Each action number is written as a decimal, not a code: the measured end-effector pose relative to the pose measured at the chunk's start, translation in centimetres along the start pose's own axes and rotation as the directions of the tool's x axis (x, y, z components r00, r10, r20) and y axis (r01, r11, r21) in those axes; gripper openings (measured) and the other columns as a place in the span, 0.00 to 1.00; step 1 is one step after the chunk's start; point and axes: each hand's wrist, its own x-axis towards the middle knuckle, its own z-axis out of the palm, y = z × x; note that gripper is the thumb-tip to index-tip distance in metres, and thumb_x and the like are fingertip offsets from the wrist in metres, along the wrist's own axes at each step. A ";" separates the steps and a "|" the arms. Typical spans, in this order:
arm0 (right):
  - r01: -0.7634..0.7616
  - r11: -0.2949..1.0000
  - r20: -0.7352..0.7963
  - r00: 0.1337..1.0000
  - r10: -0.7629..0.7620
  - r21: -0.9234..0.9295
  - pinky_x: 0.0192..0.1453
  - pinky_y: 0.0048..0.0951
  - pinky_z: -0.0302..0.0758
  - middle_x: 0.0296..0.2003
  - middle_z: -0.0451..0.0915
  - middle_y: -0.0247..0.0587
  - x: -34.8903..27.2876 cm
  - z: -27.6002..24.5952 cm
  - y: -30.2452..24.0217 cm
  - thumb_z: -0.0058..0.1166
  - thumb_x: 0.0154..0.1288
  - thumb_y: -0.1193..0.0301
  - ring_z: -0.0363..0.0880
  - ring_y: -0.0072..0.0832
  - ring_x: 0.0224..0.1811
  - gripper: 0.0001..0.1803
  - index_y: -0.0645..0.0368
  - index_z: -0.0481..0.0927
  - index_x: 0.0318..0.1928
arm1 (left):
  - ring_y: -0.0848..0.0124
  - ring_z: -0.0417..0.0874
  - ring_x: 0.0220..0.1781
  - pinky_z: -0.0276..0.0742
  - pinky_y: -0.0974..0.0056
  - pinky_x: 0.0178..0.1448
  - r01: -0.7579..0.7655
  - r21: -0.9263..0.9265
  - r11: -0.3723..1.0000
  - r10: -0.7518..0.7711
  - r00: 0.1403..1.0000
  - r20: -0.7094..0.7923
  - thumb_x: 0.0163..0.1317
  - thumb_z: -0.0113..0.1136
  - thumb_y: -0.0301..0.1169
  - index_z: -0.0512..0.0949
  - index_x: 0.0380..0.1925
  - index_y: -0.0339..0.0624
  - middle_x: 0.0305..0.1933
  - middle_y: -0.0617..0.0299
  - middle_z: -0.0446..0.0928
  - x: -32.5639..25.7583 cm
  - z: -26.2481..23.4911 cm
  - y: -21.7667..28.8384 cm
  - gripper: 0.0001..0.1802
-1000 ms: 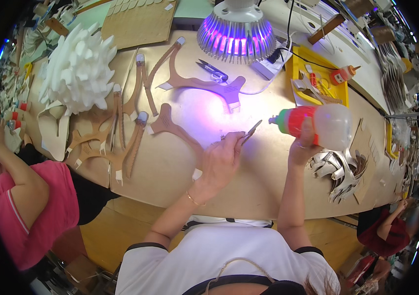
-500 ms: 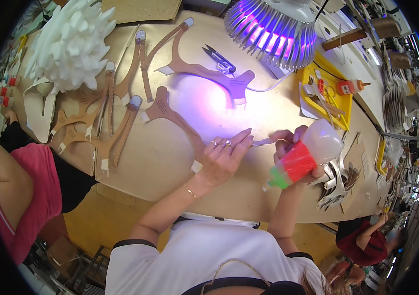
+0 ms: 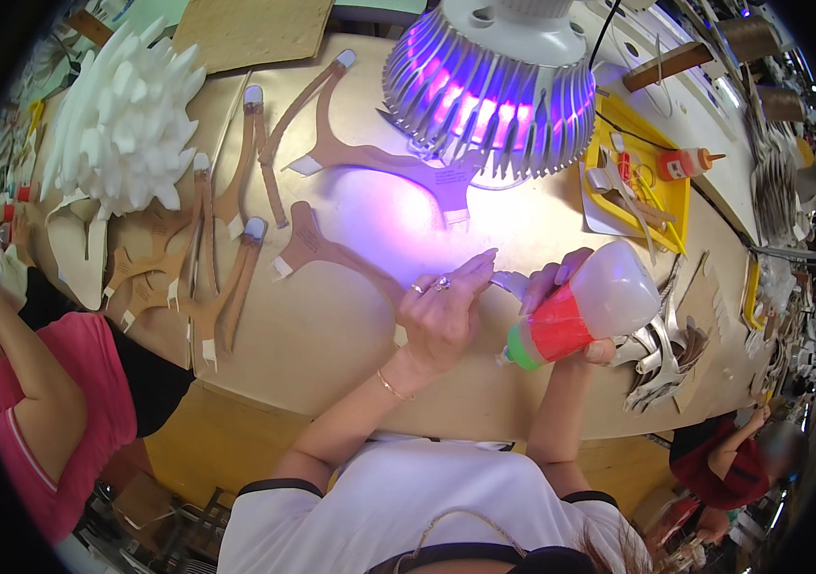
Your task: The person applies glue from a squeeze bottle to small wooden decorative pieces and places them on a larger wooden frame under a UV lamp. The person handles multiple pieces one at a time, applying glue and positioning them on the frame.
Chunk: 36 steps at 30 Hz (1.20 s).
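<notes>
Above the table [image 3: 484,402], the right hand [image 3: 548,281] is gripping a tilted squeeze bottle [image 3: 592,308] — probably light, soft-walled, best held round its red band [image 3: 557,327]. The left hand [image 3: 441,323] seems to be pinching a silvery strip [image 3: 511,283] — likely thin, bendy. Beyond, a lamp [image 3: 489,91] is glowing.

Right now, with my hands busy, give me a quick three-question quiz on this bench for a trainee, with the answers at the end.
1. Which of the wearer's hands holds the green-capped bottle?
2. True or false: the lamp is lit.
3. What colour is the tray at the right of the lamp?
A) blue
B) yellow
C) white

Key: 1. The right hand. 2. True. 3. B.
</notes>
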 end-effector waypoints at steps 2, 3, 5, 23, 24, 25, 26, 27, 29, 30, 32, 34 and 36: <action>0.001 1.000 -0.004 1.000 -0.001 -0.007 0.37 0.31 0.78 0.34 0.76 0.50 0.2 -0.2 0.0 0.72 0.36 0.54 0.80 0.37 0.36 0.42 0.62 0.65 0.48 | 0.72 0.83 0.25 0.67 0.70 0.27 0.008 0.004 1.000 -0.008 1.000 0.002 0.62 0.56 0.21 0.74 0.39 0.40 0.40 0.59 0.85 0.1 0.3 0.0 0.06; 0.002 1.000 -0.013 1.000 -0.002 -0.012 0.37 0.31 0.78 0.34 0.76 0.51 0.3 -0.3 -0.1 0.72 0.36 0.54 0.80 0.36 0.36 0.42 0.61 0.65 0.48 | 0.71 0.83 0.25 0.67 0.69 0.27 0.013 0.006 1.000 -0.013 1.000 0.004 0.63 0.56 0.21 0.74 0.39 0.40 0.39 0.59 0.85 0.1 0.5 0.0 0.06; 0.019 1.000 -0.035 0.999 -0.020 -0.024 0.37 0.31 0.78 0.34 0.76 0.51 0.5 -0.4 -0.3 0.71 0.36 0.54 0.79 0.36 0.37 0.42 0.61 0.64 0.48 | 0.69 0.83 0.26 0.69 0.68 0.29 0.054 -0.038 0.998 -0.053 0.998 0.039 0.63 0.55 0.21 0.74 0.39 0.40 0.36 0.60 0.85 0.3 0.7 0.2 0.06; 0.187 0.657 -0.292 0.784 -0.548 -0.730 0.57 0.40 0.76 0.59 0.62 0.48 -1.3 -0.2 1.4 0.70 0.46 0.66 0.73 0.41 0.56 0.53 0.63 0.49 0.68 | 0.62 0.78 0.17 0.69 0.59 0.25 0.762 -0.219 0.609 -0.484 0.577 0.658 0.66 0.50 0.30 0.71 0.32 0.35 0.18 0.53 0.77 3.0 -1.5 2.0 0.08; 0.182 0.614 -0.247 0.800 -0.547 -0.768 0.57 0.40 0.76 0.59 0.62 0.48 -1.4 -0.3 1.6 0.70 0.46 0.65 0.72 0.40 0.56 0.53 0.63 0.49 0.68 | 0.62 0.78 0.17 0.69 0.59 0.26 0.743 -0.197 0.640 -0.485 0.589 0.647 0.66 0.51 0.30 0.71 0.32 0.35 0.18 0.53 0.77 3.0 -1.7 2.1 0.08; 0.172 0.582 -0.221 0.811 -0.541 -0.795 0.58 0.40 0.75 0.58 0.65 0.46 -1.4 -0.3 1.8 0.71 0.46 0.64 0.72 0.40 0.55 0.51 0.62 0.53 0.66 | 0.69 0.75 0.18 0.68 0.64 0.25 0.753 -0.189 0.630 -0.490 0.574 0.656 0.66 0.51 0.28 0.71 0.31 0.34 0.19 0.56 0.76 3.1 -1.9 2.2 0.08; 0.198 0.593 -0.194 0.826 -0.530 -0.780 0.58 0.39 0.73 0.56 0.67 0.45 -1.5 -0.4 2.0 0.71 0.46 0.63 0.72 0.40 0.55 0.48 0.61 0.57 0.65 | 0.75 0.72 0.19 0.66 0.68 0.23 0.754 -0.199 0.626 -0.488 0.578 0.654 0.67 0.50 0.27 0.71 0.31 0.33 0.20 0.60 0.76 3.1 -1.9 2.3 0.08; 0.157 0.512 -0.167 0.832 -0.529 -0.845 0.59 0.39 0.72 0.55 0.69 0.44 -1.6 -0.4 2.1 0.71 0.46 0.62 0.72 0.40 0.54 0.45 0.60 0.61 0.63 | 0.82 0.69 0.19 0.64 0.72 0.22 0.747 -0.212 0.631 -0.481 0.590 0.648 0.67 0.50 0.26 0.71 0.31 0.32 0.20 0.63 0.75 3.1 -2.0 2.3 0.07; 0.098 0.387 -0.118 0.860 -0.497 -0.917 0.60 0.40 0.69 0.51 0.73 0.41 -1.6 -0.6 2.1 0.71 0.46 0.59 0.72 0.42 0.54 0.40 0.58 0.68 0.59 | 0.82 0.69 0.20 0.65 0.73 0.22 0.742 -0.251 0.622 -0.484 0.616 0.621 0.67 0.50 0.26 0.71 0.31 0.32 0.20 0.63 0.75 3.0 -2.0 2.3 0.07; 0.089 0.286 -0.065 0.871 -0.486 -0.954 0.61 0.41 0.67 0.50 0.75 0.40 -1.7 -0.7 2.0 0.71 0.46 0.58 0.72 0.42 0.54 0.37 0.57 0.71 0.56 | 0.83 0.69 0.20 0.65 0.73 0.22 0.741 -0.256 0.621 -0.488 0.621 0.614 0.67 0.50 0.26 0.71 0.31 0.32 0.20 0.63 0.75 2.9 -1.9 2.3 0.07; 0.052 0.261 -0.084 0.870 -0.486 -0.964 0.62 0.41 0.64 0.48 0.77 0.38 -1.9 -0.7 2.0 0.70 0.47 0.56 0.71 0.42 0.54 0.33 0.55 0.75 0.52 | 0.68 0.77 0.21 0.70 0.63 0.26 0.743 -0.241 0.624 -0.488 0.612 0.623 0.66 0.51 0.29 0.71 0.32 0.33 0.21 0.55 0.77 2.6 -1.9 2.2 0.08; 0.038 0.256 -0.101 0.856 -0.507 -0.966 0.64 0.42 0.62 0.47 0.78 0.37 -2.1 -0.7 2.0 0.70 0.47 0.55 0.70 0.43 0.55 0.31 0.54 0.77 0.50 | 0.61 0.81 0.22 0.72 0.59 0.28 0.755 -0.241 0.609 -0.487 0.596 0.638 0.66 0.51 0.30 0.72 0.33 0.33 0.21 0.51 0.78 2.3 -1.8 2.1 0.09; 0.042 0.258 -0.102 0.849 -0.518 -0.965 0.64 0.42 0.62 0.46 0.78 0.37 -2.2 -0.6 2.0 0.69 0.48 0.55 0.70 0.42 0.55 0.31 0.55 0.77 0.51 | 0.63 0.81 0.22 0.73 0.60 0.29 0.772 -0.271 0.575 -0.480 0.587 0.652 0.67 0.50 0.30 0.72 0.33 0.33 0.21 0.52 0.79 2.1 -1.8 2.1 0.09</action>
